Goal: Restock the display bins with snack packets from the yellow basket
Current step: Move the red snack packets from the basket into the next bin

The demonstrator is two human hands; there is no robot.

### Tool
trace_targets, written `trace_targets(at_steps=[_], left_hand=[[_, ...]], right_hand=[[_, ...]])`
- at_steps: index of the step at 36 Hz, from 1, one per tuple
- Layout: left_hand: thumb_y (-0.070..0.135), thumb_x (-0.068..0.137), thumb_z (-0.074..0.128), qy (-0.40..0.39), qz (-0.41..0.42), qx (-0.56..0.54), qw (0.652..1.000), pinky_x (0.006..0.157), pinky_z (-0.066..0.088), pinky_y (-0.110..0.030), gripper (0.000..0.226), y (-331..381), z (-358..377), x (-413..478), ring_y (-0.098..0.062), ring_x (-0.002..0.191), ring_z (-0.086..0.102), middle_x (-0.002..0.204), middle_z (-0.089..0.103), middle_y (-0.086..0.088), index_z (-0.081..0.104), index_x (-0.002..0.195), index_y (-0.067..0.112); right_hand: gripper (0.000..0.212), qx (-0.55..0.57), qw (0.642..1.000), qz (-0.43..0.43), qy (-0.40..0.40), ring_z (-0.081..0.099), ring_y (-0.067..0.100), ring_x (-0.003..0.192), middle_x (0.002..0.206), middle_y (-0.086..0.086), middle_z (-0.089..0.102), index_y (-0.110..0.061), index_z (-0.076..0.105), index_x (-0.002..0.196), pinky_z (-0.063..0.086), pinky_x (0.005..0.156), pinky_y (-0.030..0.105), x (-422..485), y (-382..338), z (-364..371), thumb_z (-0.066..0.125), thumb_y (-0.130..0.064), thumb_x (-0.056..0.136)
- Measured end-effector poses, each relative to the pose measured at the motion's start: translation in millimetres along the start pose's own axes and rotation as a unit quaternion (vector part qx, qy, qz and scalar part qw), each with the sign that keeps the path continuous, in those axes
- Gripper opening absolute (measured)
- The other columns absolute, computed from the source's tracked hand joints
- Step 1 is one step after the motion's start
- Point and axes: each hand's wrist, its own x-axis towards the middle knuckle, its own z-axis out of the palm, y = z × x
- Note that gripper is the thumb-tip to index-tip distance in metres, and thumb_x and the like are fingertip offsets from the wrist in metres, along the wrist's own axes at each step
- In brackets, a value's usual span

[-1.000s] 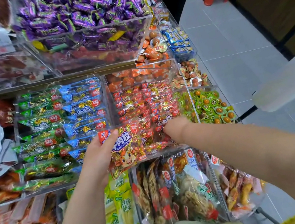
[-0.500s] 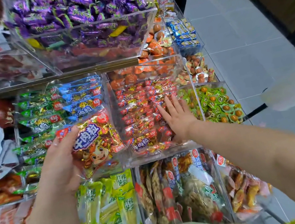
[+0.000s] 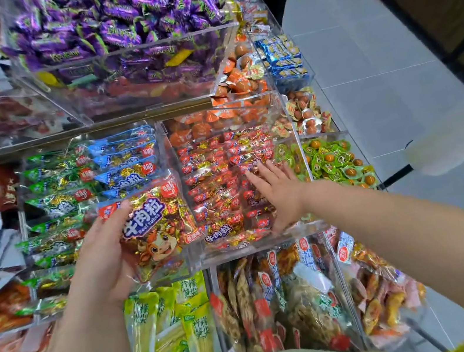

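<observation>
Beef-cube packet (image 3: 152, 221) shifted left, right hand (image 3: 279, 195) flat in red-packet bin (image 3: 311, 228)

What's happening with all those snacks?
A person is restocking clear bins of snacks in a shop. Their left hand holds a shiny bag of beef cubes with a cartoon cow on it, just in front of the bins. Their right hand lies flat, fingers spread, on the red and gold packets in the middle bin. The bag has not gone into a bin yet.
</observation>
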Motion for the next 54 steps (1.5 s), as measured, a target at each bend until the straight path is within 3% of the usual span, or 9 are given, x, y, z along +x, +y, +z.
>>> trace_targets(at_steps=[4, 8, 11, 16, 22, 28, 34, 44, 54], left_hand=[[0.03, 0.101, 0.042, -0.022, 0.003, -0.026, 0.999, 0.044, 0.055, -0.032, 0.024, 2.6, 4.5, -1.1, -0.014, 0.065, 0.073, 0.075, 0.075, -0.001, 0.06, 0.093, 0.016], [0.022, 0.104, 0.036, -0.067, 0.011, -0.039, 0.997, 0.04, 0.052, -0.026, 0.027, -2.0, 17.8, -8.2, -0.01, 0.054, 0.069, 0.063, 0.072, 0.004, 0.055, 0.086, 0.017], [0.021, 0.102, 0.04, -0.113, 0.009, -0.017, 0.993, 0.053, 0.058, -0.034, 0.022, -7.4, 27.5, -11.5, -0.013, 0.066, 0.072, 0.075, 0.075, 0.002, 0.06, 0.093, 0.017], [0.018, 0.098, 0.049, -0.154, 0.053, 0.047, 0.986, 0.062, 0.058, -0.03, 0.018, -14.7, 40.2, -18.2, -0.014, 0.071, 0.068, 0.082, 0.074, -0.002, 0.065, 0.092, 0.012], [0.028, 0.095, 0.057, -0.133, 0.147, 0.241, 0.95, 0.046, 0.044, -0.018, 0.018, -15.4, 36.9, -16.2, -0.003, 0.051, 0.056, 0.063, 0.065, 0.011, 0.067, 0.082, 0.02], [0.037, 0.086, 0.065, 0.089, 0.377, 0.482, 0.786, 0.099, 0.038, -0.034, 0.04, -7.6, 24.4, 22.8, -0.02, 0.12, 0.051, 0.121, 0.062, -0.001, 0.061, 0.119, 0.014], [0.082, 0.071, 0.05, 0.068, 0.214, 0.721, 0.656, 0.116, -0.003, -0.056, 0.118, -14.5, 31.2, 77.1, -0.034, 0.146, -0.017, 0.161, -0.012, -0.012, -0.006, 0.153, 0.019], [0.071, 0.08, 0.044, 0.075, 0.197, 0.761, 0.613, 0.112, -0.007, -0.062, 0.11, -28.4, 34.6, 91.3, -0.039, 0.145, -0.019, 0.157, -0.019, -0.022, -0.017, 0.151, 0.013], [0.072, 0.078, 0.041, 0.091, 0.21, 0.762, 0.606, 0.112, -0.011, -0.061, 0.109, -35.3, 33.4, 100.4, -0.037, 0.145, -0.019, 0.157, -0.019, -0.02, -0.016, 0.151, 0.015]], right_hand=[[0.08, 0.202, 0.977, -0.029, 0.069, 0.001, 0.024, 0.146, 0.159, 0.008, 0.003, -0.022, 0.017, 0.151, 0.008, 0.116, 0.038, -27.4, 1.7, -30.4, 0.062, -0.023, 0.084], [0.037, 0.455, 0.855, 0.019, 0.249, 0.057, 0.013, 0.112, 0.115, -0.01, 0.061, -0.021, 0.057, 0.124, 0.045, 0.092, 0.024, -53.0, -14.8, -56.7, 0.051, -0.009, 0.09], [0.033, 0.494, 0.829, -0.031, 0.26, 0.057, 0.003, 0.1, 0.109, -0.015, 0.06, -0.025, 0.058, 0.119, 0.049, 0.094, 0.028, -64.9, -37.8, -64.5, 0.064, -0.022, 0.087], [0.067, 0.255, 0.907, -0.163, 0.292, 0.039, 0.013, 0.126, 0.134, -0.002, 0.049, -0.024, 0.055, 0.128, 0.024, 0.106, 0.022, -74.4, -72.5, -65.4, 0.08, -0.043, 0.068], [0.062, 0.189, 0.955, -0.112, 0.201, 0.056, 0.016, 0.093, 0.104, -0.005, 0.062, -0.018, 0.061, 0.113, 0.047, 0.079, 0.032, -69.1, -79.8, -67.2, 0.079, -0.052, 0.064], [0.04, 0.206, 0.945, -0.057, 0.248, 0.05, 0.013, 0.075, 0.077, -0.015, 0.05, -0.013, 0.059, 0.1, 0.036, 0.058, 0.02, -62.9, -53.0, -78.1, 0.078, -0.036, 0.072], [0.044, 0.175, 0.933, -0.01, 0.313, 0.056, 0.026, 0.108, 0.118, 0.006, 0.061, -0.015, 0.059, 0.12, 0.042, 0.078, 0.027, -28.8, -36.7, -103.5, 0.072, -0.024, 0.079], [0.045, 0.032, 0.939, 0.009, 0.343, 0.046, 0.028, 0.119, 0.123, 0.006, 0.06, -0.024, 0.055, 0.128, 0.045, 0.093, 0.04, 47.6, -45.5, -137.2, 0.066, -0.028, 0.084], [0.086, 0.466, 0.725, 0.227, 0.453, 0.03, 0.033, 0.129, 0.139, 0.017, 0.027, -0.009, 0.028, 0.137, 0.031, 0.105, 0.04, 70.2, -47.2, -82.2, 0.079, -0.037, 0.073]])
